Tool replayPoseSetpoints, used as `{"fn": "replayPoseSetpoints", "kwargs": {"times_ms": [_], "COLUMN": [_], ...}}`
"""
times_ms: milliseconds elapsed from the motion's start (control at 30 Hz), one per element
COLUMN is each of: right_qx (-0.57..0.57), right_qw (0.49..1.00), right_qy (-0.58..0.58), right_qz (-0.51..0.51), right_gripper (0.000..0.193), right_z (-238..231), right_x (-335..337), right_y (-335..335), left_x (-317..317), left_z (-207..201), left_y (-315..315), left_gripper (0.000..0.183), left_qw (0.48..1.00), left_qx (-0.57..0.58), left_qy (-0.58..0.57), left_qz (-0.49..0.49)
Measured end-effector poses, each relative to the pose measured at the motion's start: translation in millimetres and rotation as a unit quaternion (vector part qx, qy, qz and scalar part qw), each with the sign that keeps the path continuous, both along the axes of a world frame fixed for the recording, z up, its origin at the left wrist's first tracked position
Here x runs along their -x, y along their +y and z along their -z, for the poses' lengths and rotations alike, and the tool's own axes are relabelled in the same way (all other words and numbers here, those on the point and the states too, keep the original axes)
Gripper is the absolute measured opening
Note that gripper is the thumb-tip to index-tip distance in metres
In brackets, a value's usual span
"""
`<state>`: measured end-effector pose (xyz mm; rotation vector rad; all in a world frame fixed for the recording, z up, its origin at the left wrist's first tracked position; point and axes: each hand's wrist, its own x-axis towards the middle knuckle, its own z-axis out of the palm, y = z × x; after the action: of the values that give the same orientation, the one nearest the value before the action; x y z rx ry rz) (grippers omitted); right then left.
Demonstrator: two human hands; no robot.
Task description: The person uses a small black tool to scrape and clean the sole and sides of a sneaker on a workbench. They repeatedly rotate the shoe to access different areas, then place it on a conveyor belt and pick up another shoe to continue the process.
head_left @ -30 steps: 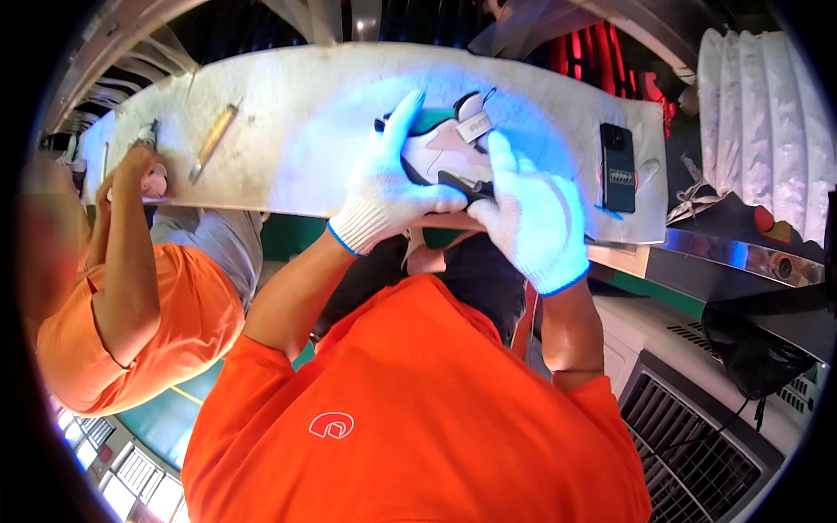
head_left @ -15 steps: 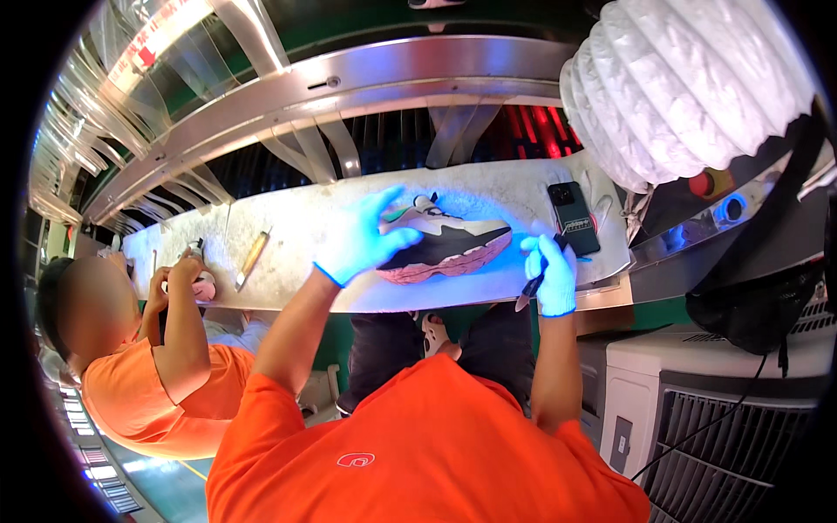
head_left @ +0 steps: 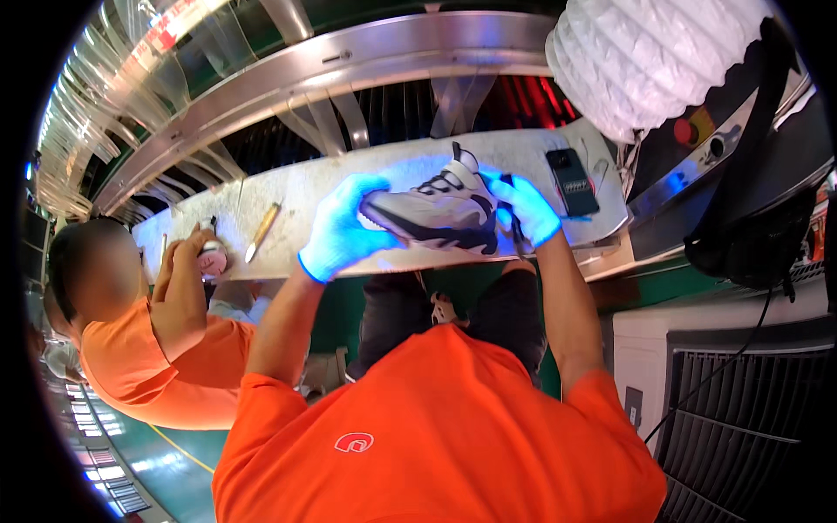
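Note:
A grey and black sneaker (head_left: pixel 436 213) is between my two gloved hands, its toe to the left and its collar to the right. My left hand (head_left: pixel 347 231) wraps round the toe end, thumb along the near side. At the heel, my right hand (head_left: pixel 530 209) is closed round a dark-handled knife (head_left: pixel 515 228), the blade pointing down toward me. Its fingers are against the back of the shoe. Whether the sole rests on the table or hangs just above it, I cannot tell.
On the white worktable (head_left: pixel 301 196) lie a yellow-handled knife (head_left: pixel 263 232) to the left and a dark phone (head_left: pixel 572 182) to the right. A co-worker (head_left: pixel 174 349) handles another shoe (head_left: pixel 212 259) at the left. A white ribbed duct (head_left: pixel 649 65) hangs at the upper right.
The sneaker has turned from toe right, pink sole toward me, to toe left, upper showing. My left hand has taken the toe; my right hand, with the knife, has come to the heel.

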<state>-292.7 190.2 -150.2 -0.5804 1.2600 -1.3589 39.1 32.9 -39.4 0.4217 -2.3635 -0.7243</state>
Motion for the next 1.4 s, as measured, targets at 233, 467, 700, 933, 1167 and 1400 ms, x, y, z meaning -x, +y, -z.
{"fn": "replayPoseSetpoints", "kwargs": {"times_ms": [233, 467, 700, 933, 1167, 1400], "right_qx": [0.002, 0.016, 0.001, 0.032, 0.193, 0.189], "right_qw": [0.968, 0.972, 0.969, 0.968, 0.928, 0.929], "right_qy": [0.247, 0.229, 0.244, 0.241, -0.028, -0.041], "right_qz": [-0.055, -0.040, -0.047, 0.068, 0.317, 0.316], "right_gripper": [0.024, 0.030, 0.033, 0.029, 0.051, 0.072], "right_z": [-57.4, -41.2, -36.4, -38.1, -38.0, -43.8], "right_x": [-59.5, -50.3, -45.8, -55.8, -66.3, -81.9], "right_y": [-32.2, -30.7, -32.9, -25.4, -45.1, -43.7], "left_x": [-55.1, -41.1, 11.7, 38.4, 39.1, 40.0], "left_z": [91.5, 47.6, 35.8, 30.9, 31.3, 30.1], "left_y": [-1.1, 10.5, 27.8, 32.4, 37.9, 39.9], "left_gripper": [0.088, 0.115, 0.136, 0.135, 0.131, 0.133], "left_qw": [0.979, 0.958, 0.969, 0.966, 0.971, 0.966], "left_qx": [0.004, 0.020, 0.065, 0.044, 0.053, 0.030], "left_qy": [-0.192, -0.281, -0.237, -0.255, -0.234, -0.257], "left_qz": [-0.063, -0.053, -0.031, -0.003, 0.002, -0.015]}}
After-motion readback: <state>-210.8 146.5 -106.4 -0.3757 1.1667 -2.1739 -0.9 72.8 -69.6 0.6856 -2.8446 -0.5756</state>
